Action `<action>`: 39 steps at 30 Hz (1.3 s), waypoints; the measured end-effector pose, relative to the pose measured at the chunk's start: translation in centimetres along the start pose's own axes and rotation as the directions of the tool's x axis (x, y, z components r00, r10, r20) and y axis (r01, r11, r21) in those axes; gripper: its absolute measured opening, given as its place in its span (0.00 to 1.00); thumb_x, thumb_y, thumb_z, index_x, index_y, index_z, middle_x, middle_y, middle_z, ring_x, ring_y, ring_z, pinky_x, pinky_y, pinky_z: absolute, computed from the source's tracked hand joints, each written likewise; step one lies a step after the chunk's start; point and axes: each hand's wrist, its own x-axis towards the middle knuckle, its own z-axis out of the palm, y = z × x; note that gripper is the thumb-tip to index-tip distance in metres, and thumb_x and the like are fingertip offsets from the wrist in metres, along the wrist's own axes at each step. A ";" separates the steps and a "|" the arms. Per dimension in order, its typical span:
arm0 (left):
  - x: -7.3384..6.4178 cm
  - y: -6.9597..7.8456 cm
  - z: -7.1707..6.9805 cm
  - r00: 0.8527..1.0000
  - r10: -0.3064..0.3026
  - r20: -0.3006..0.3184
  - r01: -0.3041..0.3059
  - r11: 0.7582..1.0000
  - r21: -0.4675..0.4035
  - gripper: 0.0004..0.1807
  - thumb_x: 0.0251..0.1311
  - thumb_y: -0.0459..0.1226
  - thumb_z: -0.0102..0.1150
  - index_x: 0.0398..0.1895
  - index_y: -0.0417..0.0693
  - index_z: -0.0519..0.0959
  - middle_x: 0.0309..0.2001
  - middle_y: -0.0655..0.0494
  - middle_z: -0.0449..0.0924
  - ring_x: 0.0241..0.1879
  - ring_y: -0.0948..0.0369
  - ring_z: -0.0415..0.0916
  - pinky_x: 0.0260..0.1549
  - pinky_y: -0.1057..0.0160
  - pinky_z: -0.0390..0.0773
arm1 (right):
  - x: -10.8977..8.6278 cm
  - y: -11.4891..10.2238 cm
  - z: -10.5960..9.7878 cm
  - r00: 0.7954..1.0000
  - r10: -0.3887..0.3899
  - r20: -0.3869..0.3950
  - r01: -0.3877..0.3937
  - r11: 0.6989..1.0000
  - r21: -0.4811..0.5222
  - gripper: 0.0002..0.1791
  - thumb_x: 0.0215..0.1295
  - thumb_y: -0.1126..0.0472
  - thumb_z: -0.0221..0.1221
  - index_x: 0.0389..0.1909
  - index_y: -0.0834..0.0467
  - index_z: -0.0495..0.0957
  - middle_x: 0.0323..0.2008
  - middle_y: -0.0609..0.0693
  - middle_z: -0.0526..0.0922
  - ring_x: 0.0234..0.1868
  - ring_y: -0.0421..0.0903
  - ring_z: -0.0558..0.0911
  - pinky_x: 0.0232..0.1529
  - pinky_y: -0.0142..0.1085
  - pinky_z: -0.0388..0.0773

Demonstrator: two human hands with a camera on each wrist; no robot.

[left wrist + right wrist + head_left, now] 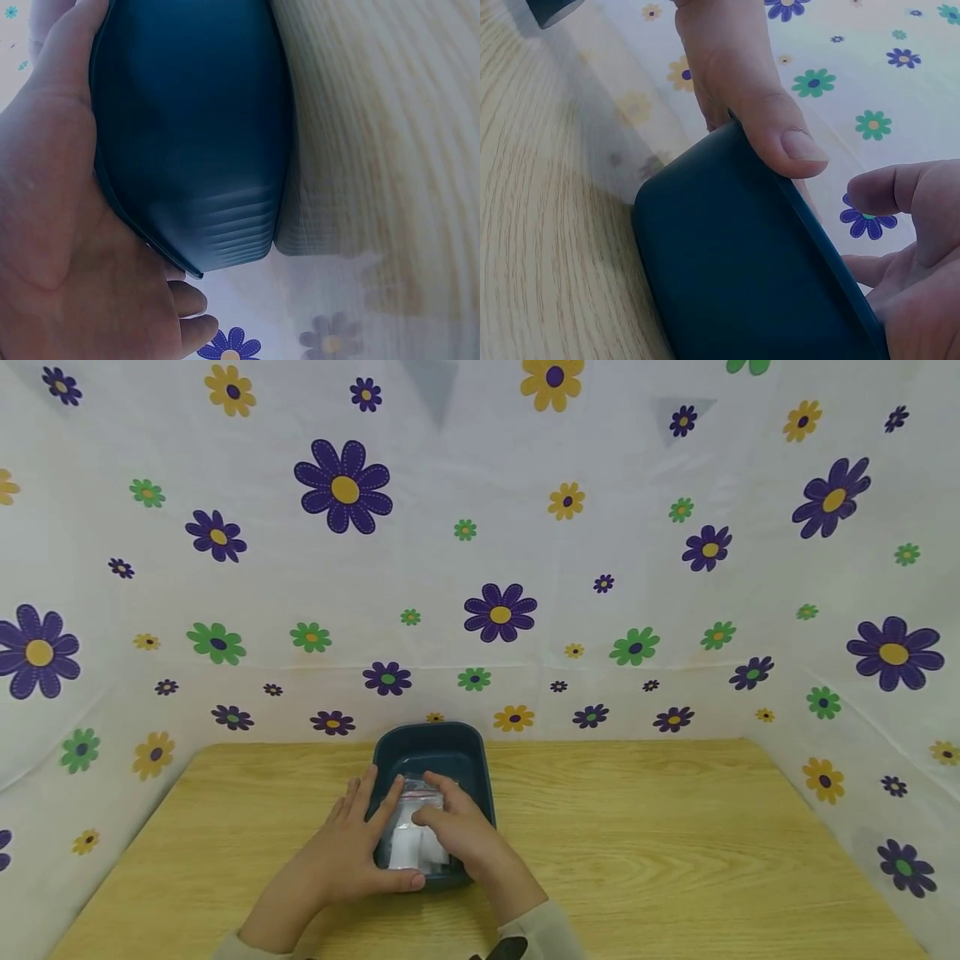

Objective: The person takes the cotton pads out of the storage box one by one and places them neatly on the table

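Observation:
A dark teal plastic bin (480, 760) sits on the table with clear zip bags (408, 843) inside, showing white contents. My left hand (345, 852) lies along the bin's left side, fingers spread straight and the thumb across the near rim. In the left wrist view, the left palm (82, 240) is against the rim. My right hand (468, 831) reaches over the right rim. Its thumb and index finger are apart over the uppermost bag. The right wrist view shows the right thumb (885, 189) above the rim; the other fingertips are partly hidden.
The wood-grain table (645, 835) extends to both sides of the bin. A white flower-print cloth (420, 568) hangs behind and along the sides. The bin's far end is close to the table's back edge. A small black object (508, 948) shows at the right sleeve.

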 end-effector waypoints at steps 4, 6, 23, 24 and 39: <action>0.1 0.0 0.1 1.000 0.001 -0.002 -0.001 1.000 0.001 0.68 0.41 0.78 0.58 0.81 0.52 0.50 0.79 0.34 0.35 0.75 0.30 0.39 0.69 0.31 0.52 | 0.2 0.0 -0.2 1.000 0.010 0.011 -0.011 0.998 0.069 0.36 0.65 0.59 0.57 0.74 0.59 0.61 0.76 0.63 0.55 0.75 0.64 0.58 0.63 0.58 0.72; 0.1 0.0 0.2 1.000 0.000 -0.002 0.000 1.000 0.004 0.68 0.40 0.79 0.58 0.81 0.52 0.49 0.79 0.34 0.35 0.75 0.30 0.39 0.69 0.31 0.52 | 0.3 0.1 -0.3 1.000 0.011 0.018 -0.012 0.996 0.091 0.35 0.66 0.60 0.56 0.74 0.58 0.62 0.75 0.64 0.57 0.74 0.63 0.59 0.60 0.55 0.74; 0.1 0.0 0.0 1.000 0.003 0.010 -0.003 1.000 -0.004 0.69 0.40 0.79 0.57 0.81 0.51 0.48 0.79 0.34 0.34 0.75 0.29 0.38 0.68 0.31 0.52 | 0.2 0.4 -0.6 0.999 -0.039 0.001 0.038 0.992 0.121 0.31 0.63 0.66 0.59 0.69 0.58 0.70 0.71 0.60 0.65 0.68 0.60 0.68 0.56 0.46 0.76; 0.1 -0.1 0.0 1.000 0.001 0.011 -0.001 1.000 -0.005 0.70 0.39 0.79 0.58 0.81 0.51 0.48 0.79 0.34 0.33 0.75 0.29 0.38 0.68 0.30 0.52 | 0.2 0.4 -0.6 0.999 -0.041 0.013 0.039 0.992 0.121 0.31 0.64 0.66 0.59 0.70 0.59 0.69 0.72 0.61 0.64 0.68 0.61 0.69 0.57 0.47 0.77; 0.0 -0.1 -0.1 1.000 0.017 0.004 -0.017 1.000 -0.011 0.69 0.41 0.77 0.59 0.81 0.52 0.47 0.79 0.33 0.34 0.74 0.27 0.38 0.69 0.30 0.50 | -0.3 0.1 0.0 0.991 -0.137 0.009 0.137 0.978 -0.156 0.25 0.70 0.65 0.55 0.68 0.55 0.73 0.65 0.55 0.76 0.46 0.45 0.85 0.39 0.37 0.84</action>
